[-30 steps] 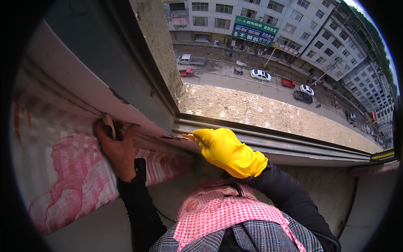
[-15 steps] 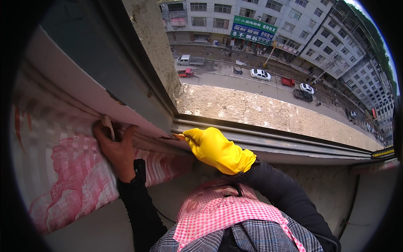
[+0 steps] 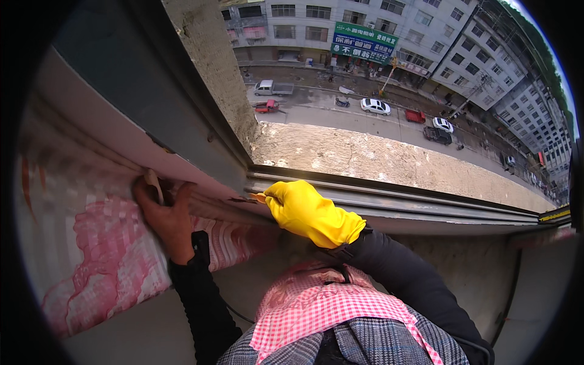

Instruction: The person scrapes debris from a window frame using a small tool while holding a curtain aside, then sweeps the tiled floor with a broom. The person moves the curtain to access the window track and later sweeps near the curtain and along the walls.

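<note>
My left hand (image 3: 165, 214) is bare and presses against the pink and white patterned curtain (image 3: 103, 267) at the window's left side, fingers closed on a fold of it beside the grey frame (image 3: 152, 115). My right hand (image 3: 307, 210) wears a yellow rubber glove and rests on the metal window track (image 3: 395, 204), its fingertips pointing left into the corner where track and frame meet. I cannot tell whether the gloved fingers hold anything small.
A pink checked cloth (image 3: 328, 307) lies over my chest. Beyond the open window a concrete ledge (image 3: 377, 158) drops to a street with cars (image 3: 374, 106) and buildings far below. A plain wall runs under the sill at right.
My gloved right hand has slid left along the track toward the corner. The left hand stays on the curtain.
</note>
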Demonstrator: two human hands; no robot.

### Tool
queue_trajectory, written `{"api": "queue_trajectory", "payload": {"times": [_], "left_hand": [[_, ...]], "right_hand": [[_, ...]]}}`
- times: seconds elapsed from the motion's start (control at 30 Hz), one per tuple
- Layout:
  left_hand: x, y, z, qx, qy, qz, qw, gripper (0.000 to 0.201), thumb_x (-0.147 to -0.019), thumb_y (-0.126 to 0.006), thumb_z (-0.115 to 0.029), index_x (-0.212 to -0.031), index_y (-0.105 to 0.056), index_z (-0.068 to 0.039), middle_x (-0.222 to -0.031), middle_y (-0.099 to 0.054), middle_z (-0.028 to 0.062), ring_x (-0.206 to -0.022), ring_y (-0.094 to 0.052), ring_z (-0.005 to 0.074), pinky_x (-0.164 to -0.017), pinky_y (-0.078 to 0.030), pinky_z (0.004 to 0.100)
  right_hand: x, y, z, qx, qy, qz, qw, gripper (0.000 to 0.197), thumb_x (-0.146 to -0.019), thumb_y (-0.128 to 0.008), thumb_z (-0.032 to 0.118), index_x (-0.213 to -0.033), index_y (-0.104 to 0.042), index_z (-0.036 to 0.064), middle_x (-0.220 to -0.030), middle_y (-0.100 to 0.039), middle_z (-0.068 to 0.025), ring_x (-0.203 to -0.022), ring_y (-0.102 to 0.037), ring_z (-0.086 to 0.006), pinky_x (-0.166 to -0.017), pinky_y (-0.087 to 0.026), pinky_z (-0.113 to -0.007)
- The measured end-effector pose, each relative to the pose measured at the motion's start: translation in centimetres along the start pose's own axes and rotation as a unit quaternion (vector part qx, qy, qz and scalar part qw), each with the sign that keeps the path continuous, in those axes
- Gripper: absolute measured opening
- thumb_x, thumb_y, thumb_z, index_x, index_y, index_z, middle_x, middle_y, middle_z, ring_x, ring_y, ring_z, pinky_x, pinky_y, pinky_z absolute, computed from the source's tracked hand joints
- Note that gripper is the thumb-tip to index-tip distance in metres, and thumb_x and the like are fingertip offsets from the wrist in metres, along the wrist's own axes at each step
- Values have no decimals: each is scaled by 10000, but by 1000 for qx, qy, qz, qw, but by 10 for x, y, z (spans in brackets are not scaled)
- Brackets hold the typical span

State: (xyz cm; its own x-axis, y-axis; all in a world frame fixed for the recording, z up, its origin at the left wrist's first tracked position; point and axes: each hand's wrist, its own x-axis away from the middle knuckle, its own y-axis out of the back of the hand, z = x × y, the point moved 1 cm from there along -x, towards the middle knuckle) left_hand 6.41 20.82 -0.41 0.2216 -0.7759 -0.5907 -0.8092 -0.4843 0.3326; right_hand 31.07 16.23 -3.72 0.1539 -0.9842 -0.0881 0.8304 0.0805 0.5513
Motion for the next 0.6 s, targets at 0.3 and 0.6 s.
{"api": "queue_trajectory", "payload": {"times": [0.3, 0.6], "left_hand": [[-5, 5, 28, -59, 20, 8, 998, 623, -861, -778, -80, -1388, -465, 36, -1277, -600, 160, -1084, -612, 228, -938, -516, 346], [19, -13, 24, -130, -175, -61, 974, 545, -884, -767, -463, -1052, -598, 27, -876, -630, 166, -739, -604, 346, -687, -513, 441]], "right_hand": [[41, -42, 0, 238, 193, -100, 947, 422, -910, -612, 180, -1302, -572, 28, -713, -626, -94, -586, -633, -289, -523, -480, -395], [150, 11, -49, 97, 37, -22, 994, 184, -948, -620, 257, -938, -629, 74, -694, -625, -131, -621, -618, -337, -568, -492, -429]]}}
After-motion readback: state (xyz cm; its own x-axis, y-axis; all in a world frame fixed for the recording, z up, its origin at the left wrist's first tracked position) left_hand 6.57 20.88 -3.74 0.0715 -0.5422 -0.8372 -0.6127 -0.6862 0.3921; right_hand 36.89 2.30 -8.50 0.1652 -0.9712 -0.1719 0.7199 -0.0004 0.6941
